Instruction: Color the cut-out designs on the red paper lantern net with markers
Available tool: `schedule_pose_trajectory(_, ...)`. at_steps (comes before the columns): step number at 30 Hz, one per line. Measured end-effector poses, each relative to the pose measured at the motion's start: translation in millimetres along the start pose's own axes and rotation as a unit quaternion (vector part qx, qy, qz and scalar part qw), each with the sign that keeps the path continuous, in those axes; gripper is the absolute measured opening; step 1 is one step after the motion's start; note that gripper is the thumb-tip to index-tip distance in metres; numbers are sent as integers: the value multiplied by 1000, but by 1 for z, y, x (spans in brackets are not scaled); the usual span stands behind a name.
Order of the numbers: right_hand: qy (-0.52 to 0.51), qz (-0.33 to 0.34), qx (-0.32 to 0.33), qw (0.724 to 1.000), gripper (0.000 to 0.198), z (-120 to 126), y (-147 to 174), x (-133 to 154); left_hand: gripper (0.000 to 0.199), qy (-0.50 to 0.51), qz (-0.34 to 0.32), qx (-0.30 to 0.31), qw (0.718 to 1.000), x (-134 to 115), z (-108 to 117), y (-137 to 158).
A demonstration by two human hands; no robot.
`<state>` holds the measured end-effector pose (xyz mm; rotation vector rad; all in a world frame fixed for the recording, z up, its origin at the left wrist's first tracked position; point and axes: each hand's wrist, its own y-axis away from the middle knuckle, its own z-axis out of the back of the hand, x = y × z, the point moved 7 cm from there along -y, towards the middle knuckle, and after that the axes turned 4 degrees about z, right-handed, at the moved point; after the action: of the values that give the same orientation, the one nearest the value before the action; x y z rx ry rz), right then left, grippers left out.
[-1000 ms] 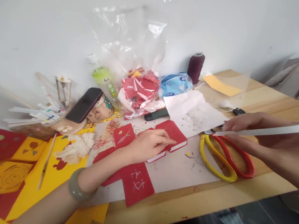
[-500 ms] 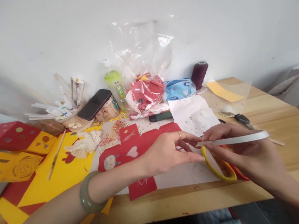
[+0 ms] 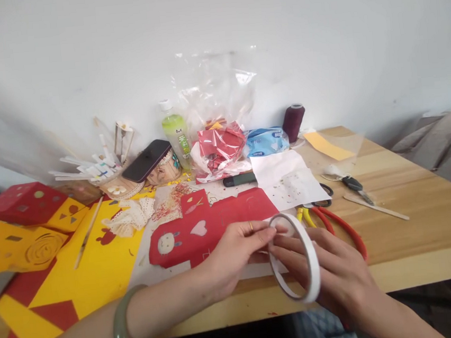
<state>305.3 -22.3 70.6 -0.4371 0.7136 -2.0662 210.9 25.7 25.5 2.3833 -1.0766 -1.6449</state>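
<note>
A narrow roll of white tape (image 3: 314, 272) is held upright between my hands, over the front edge of the table. My left hand (image 3: 233, 253) pinches at its upper left rim with thumb and fingers. The fingers of my right hand (image 3: 339, 269) reach into the ring from the right and hold it; its thumb is hidden. Behind my left hand lies a red paper cut-out (image 3: 210, 223) with a rabbit face and a pink heart drawn on it. Beyond my right hand are pliers with red handles (image 3: 345, 232) and a yellow handle (image 3: 304, 215), partly covered.
Yellow paper (image 3: 111, 265) and decorated paper boxes (image 3: 25, 204) cover the left side. Along the wall stand a phone (image 3: 147, 160), a green drink bottle (image 3: 176, 134), a clear bag of red scraps (image 3: 221, 148), tissues (image 3: 266, 141) and a thread spool (image 3: 294, 122). A key (image 3: 354, 184) lies right.
The tape roll has turned from edge-on to showing its open ring, and has come lower and left. My right hand moved left and down with it; my left hand now pinches its rim.
</note>
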Motion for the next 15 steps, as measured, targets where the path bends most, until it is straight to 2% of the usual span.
schedule_pose_trajectory(2,2,2,15,1000,35,2,10,-4,22,-15,-43,-19,999,-9,6,1)
schedule_pose_trajectory(3,24,-27,14,999,34,5,16,-12,21,-29,-63,-28,997,-14,10,3)
schedule_pose_trajectory(5,108,-141,6,984,25,13,31,-36,18,-61,-95,-41,993,-21,15,8)
schedule_pose_trajectory(6,152,-206,27,966,24,14,40,-49,16,-74,-108,-46,990,-24,16,11)
schedule_pose_trajectory(8,207,-293,109,927,32,11,56,-68,18,-93,-120,-55,987,-27,18,17)
schedule_pose_trajectory(11,225,-328,200,896,43,3,69,-77,34,-120,-115,-67,984,-25,19,24)
schedule_pose_trajectory(13,216,-323,214,896,45,0,71,-77,40,-134,-116,-75,981,-25,19,27)
schedule_pose_trajectory(15,205,-311,189,909,46,4,69,-75,34,-126,-124,-81,981,-25,20,30)
